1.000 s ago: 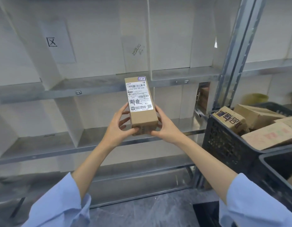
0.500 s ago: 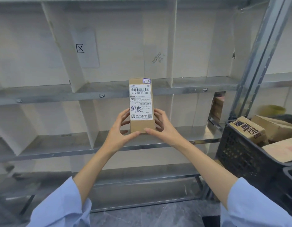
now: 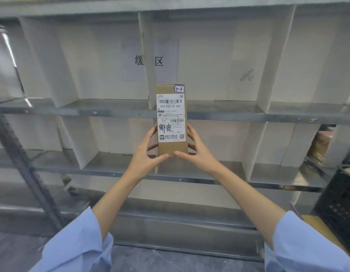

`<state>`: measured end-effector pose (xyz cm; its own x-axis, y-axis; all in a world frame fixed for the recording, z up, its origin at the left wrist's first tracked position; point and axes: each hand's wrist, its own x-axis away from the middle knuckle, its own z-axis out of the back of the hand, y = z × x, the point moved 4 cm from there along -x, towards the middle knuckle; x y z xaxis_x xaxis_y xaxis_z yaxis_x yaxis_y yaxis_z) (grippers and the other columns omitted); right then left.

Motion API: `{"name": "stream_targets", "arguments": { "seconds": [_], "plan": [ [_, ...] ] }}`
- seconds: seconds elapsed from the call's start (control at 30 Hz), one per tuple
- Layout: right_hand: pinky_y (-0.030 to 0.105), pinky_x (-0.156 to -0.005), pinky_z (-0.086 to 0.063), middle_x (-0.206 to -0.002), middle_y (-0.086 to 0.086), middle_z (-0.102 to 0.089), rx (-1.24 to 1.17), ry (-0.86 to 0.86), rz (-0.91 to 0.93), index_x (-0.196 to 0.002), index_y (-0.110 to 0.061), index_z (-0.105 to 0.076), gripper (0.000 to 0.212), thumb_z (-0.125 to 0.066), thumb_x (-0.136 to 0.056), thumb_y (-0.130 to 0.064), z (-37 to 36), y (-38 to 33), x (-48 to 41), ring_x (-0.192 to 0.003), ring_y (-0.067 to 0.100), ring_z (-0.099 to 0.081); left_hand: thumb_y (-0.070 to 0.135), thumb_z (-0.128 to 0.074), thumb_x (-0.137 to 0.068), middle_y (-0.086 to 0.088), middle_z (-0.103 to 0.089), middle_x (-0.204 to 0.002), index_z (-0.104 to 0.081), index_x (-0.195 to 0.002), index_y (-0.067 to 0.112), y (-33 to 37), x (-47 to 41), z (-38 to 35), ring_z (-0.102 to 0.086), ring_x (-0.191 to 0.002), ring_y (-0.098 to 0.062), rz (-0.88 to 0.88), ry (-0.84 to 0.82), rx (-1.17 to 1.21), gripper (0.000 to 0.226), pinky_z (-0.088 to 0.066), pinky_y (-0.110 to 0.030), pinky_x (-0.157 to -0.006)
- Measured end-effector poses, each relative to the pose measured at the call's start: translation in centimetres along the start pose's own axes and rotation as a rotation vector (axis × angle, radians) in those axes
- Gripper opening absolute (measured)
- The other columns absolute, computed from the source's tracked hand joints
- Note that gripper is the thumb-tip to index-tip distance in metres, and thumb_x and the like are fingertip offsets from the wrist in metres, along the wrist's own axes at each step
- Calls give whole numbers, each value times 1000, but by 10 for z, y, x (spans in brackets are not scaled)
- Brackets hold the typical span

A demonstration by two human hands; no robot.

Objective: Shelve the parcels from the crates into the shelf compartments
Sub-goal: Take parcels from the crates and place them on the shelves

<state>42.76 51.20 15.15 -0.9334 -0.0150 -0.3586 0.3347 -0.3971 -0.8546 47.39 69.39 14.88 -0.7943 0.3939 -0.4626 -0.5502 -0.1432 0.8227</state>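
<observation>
Head view: clamped on the parcel (image 3: pixel 171 118) from both sides with left grip (image 3: pixel 144 156) and right grip (image 3: pixel 199 154), thumbs across its lower front. Held upright, label out, in front of the shelf (image 3: pixel 239 116), outside any compartment. Far right: black crate (image 3: pixel 339 205), maybe a blurry brown box (image 3: pixel 321 144) shelved above.

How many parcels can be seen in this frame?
2. The labelled parcel is held upright by the left hand and right hand before the shelf; a brown parcel sits in the far-right middle compartment. The black crate may hide more.
</observation>
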Motion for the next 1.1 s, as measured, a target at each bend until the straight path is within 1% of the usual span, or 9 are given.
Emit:
{"name": "stream_targets", "arguments": {
  "seconds": [0.2,0.3,0.43,0.53,0.63,0.73,0.8,0.97,1.1],
  "plan": [
    [40,-114,-38,-151,-12,-40,-70,-84,26,-149,-44,-14,91,-76,-83,-40,-91,-14,-45,-136,6,-41,19,-80,-80,39,-39,-137,-26,-147,47,-26,23,90,-55,-113,10,55,98,-50,91,-50,-16,-85],
    [30,-108,-42,-142,-18,-43,-89,-130,49,-146,-47,-15,90,-77,-82,-40,-138,-26,-68,-128,-7,-43,21,-80,-80,35,-39,-142,-25,-149,46,-37,36,136,-49,-116,17,70,173,-117,92,-47,-14,-87],
    [24,-100,-47,-146,-9,-46,-147,-207,81,-145,-44,-15,90,-78,-81,-37,-201,-43,-99,-134,2,-43,22,-79,-80,48,-35,-133,-23,-144,55,-49,52,193,-49,-121,4,95,251,-212,91,-46,-13,-89],
    [17,-94,-47,-147,-9,-44,-185,-270,88,-152,-33,-15,96,-79,-81,-37,-248,-51,-126,-130,5,-46,22,-80,-80,41,-36,-136,-23,-147,49,-66,57,238,-51,-122,-5,119,317,-273,92,-48,-14,-85],
    [24,-97,-49,-150,-6,-43,-204,-304,117,-154,-29,-16,97,-79,-80,-37,-293,-59,-156,-126,9,-50,22,-80,-79,36,-37,-139,-24,-147,50,-86,56,281,-53,-121,-7,139,358,-300,92,-51,-28,-92],
    [36,-102,-49,-149,-5,-45,-208,-317,145,-152,-27,-22,95,-81,-78,-37,-337,-62,-193,-122,9,-53,26,-81,-79,42,-37,-137,-24,-143,57,-106,48,325,-52,-119,0,164,385,-322,91,-50,-32,-94],
    [39,-103,-49,-147,-7,-46,-208,-320,160,-152,-28,-23,97,-82,-76,-39,-368,-64,-222,-124,10,-52,28,-81,-77,30,-40,-143,-26,-143,55,-122,39,357,-53,-122,-6,163,410,-325,91,-51,-39,-97],
    [6,-81,-46,-143,-10,-47,-236,-341,190,-151,-23,-23,88,-79,-83,-25,-429,-74,-291,-122,6,-49,33,-79,-72,24,-48,-132,-29,-135,62,-160,7,429,-54,-122,-7,160,455,-358,86,-49,-40,-102],
    [5,-82,-45,-148,-4,-46,-228,-323,210,-151,-21,-24,86,-77,-85,-23,-465,-77,-339,-125,9,-49,33,-79,-72,28,-49,-130,-29,-137,60,-186,-21,477,-55,-120,-6,170,456,-372,87,-49,-35,-101]
  ]
}}
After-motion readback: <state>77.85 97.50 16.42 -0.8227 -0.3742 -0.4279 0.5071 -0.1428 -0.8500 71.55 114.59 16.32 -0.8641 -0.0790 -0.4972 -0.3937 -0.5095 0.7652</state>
